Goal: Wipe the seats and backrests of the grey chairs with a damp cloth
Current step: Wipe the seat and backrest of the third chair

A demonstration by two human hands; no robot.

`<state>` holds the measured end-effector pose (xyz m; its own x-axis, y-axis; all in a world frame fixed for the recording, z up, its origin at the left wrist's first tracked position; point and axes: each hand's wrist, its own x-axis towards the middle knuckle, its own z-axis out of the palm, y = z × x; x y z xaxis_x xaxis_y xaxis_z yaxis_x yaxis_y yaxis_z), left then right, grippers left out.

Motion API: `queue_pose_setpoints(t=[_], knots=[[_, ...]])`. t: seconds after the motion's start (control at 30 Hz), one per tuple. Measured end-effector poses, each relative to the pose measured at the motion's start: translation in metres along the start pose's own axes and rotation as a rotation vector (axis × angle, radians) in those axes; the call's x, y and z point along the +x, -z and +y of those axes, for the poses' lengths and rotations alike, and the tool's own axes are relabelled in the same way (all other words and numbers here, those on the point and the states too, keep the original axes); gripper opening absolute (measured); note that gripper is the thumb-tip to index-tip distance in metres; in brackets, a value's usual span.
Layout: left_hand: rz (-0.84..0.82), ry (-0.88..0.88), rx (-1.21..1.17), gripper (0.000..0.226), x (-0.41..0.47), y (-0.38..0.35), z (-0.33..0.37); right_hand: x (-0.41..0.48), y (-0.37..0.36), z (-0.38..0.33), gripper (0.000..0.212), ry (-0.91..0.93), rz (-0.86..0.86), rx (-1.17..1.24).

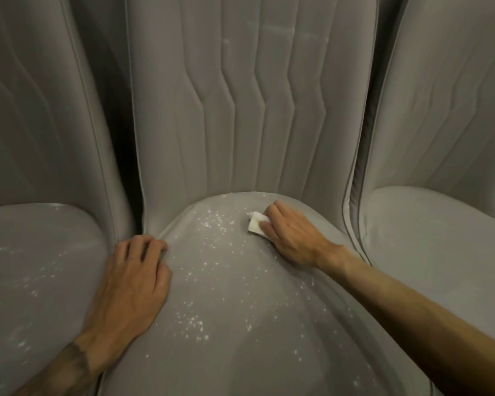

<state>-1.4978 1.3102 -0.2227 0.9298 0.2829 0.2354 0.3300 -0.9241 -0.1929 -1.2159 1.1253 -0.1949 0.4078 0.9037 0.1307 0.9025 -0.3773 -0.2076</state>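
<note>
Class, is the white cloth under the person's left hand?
No, the right hand holds the cloth on the middle seat.

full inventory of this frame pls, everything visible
grey chairs: three, grey, side by side, padded seats and ribbed backrests filling the view.
white specks: many, white, scattered over the middle seat and the left seat; faint marks high on the middle backrest.
cloth: one, white, folded, on the rear right of the middle seat.
left hand: one, bare, rests on the left edge of the middle seat.
right hand: one, bare, holds the cloth against the middle seat.
</note>
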Motion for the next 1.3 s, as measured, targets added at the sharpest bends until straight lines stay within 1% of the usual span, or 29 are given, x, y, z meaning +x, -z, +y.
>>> queue_pose_setpoints(t=[0.07, 0.2, 0.27, 0.37, 0.47, 0.53, 0.63, 0.67, 0.73, 0.8, 0.87, 0.93, 1.0, 1.03, 1.1, 1.17, 1.23, 1.3], knots=[[0.005, 0.004, -0.007, 0.035, 0.000, -0.001, -0.001, 0.005, 0.004, 0.008, 0.031, -0.036, 0.040, -0.018], [0.049, -0.035, 0.019, 0.030, 0.000, -0.005, 0.000, 0.009, 0.010, 0.037, 0.033, -0.275, 0.053, -0.160], [0.079, -0.045, 0.027, 0.027, 0.001, -0.006, -0.001, 0.010, 0.010, 0.040, 0.034, -0.314, 0.095, -0.173], [0.071, -0.056, 0.032, 0.027, -0.001, -0.006, -0.002, 0.008, 0.004, 0.025, 0.028, -0.235, 0.137, -0.161], [0.054, -0.004, -0.001, 0.028, -0.001, -0.002, 0.001, 0.004, 0.003, 0.011, 0.030, -0.090, 0.102, -0.102], [0.030, 0.059, -0.052, 0.030, 0.000, 0.002, 0.002, 0.006, 0.010, 0.006, 0.032, -0.029, 0.097, -0.028], [-0.078, 0.056, -0.031, 0.044, 0.001, 0.007, 0.004, 0.011, 0.024, 0.007, 0.031, -0.054, 0.175, 0.159], [-0.108, 0.051, -0.026, 0.048, 0.001, 0.008, 0.004, 0.012, 0.026, 0.008, 0.031, -0.058, 0.173, 0.160], [-0.168, 0.092, -0.052, 0.058, 0.000, 0.010, 0.003, 0.010, 0.026, 0.015, 0.030, -0.037, 0.145, 0.045], [-0.176, 0.162, -0.103, 0.061, 0.001, 0.012, 0.004, 0.006, 0.025, 0.022, 0.028, -0.026, 0.212, -0.010], [-0.143, 0.202, -0.173, 0.054, 0.002, 0.012, 0.005, 0.005, 0.025, 0.026, 0.023, -0.072, 0.294, 0.010], [-0.052, 0.242, -0.255, 0.040, 0.003, 0.010, 0.006, 0.004, 0.023, 0.026, 0.022, -0.120, 0.262, 0.029], [0.046, 0.266, -0.310, 0.031, 0.003, 0.008, 0.006, 0.000, 0.021, 0.020, 0.022, -0.055, 0.196, 0.039], [0.047, 0.273, -0.311, 0.030, 0.002, 0.008, 0.006, -0.003, 0.020, 0.014, 0.023, 0.002, 0.168, 0.049], [-0.025, 0.241, -0.259, 0.035, 0.001, 0.006, 0.004, -0.012, 0.017, 0.002, 0.025, 0.106, 0.111, 0.061], [-0.125, 0.197, -0.190, 0.046, 0.001, 0.005, 0.003, -0.019, 0.012, -0.007, 0.025, 0.155, 0.072, 0.032], [-0.163, 0.206, -0.189, 0.052, 0.001, 0.006, 0.001, -0.017, 0.014, -0.007, 0.025, 0.124, 0.071, 0.007], [-0.181, 0.174, -0.147, 0.053, 0.001, 0.008, 0.002, -0.011, 0.020, -0.006, 0.029, 0.101, 0.057, 0.000]])
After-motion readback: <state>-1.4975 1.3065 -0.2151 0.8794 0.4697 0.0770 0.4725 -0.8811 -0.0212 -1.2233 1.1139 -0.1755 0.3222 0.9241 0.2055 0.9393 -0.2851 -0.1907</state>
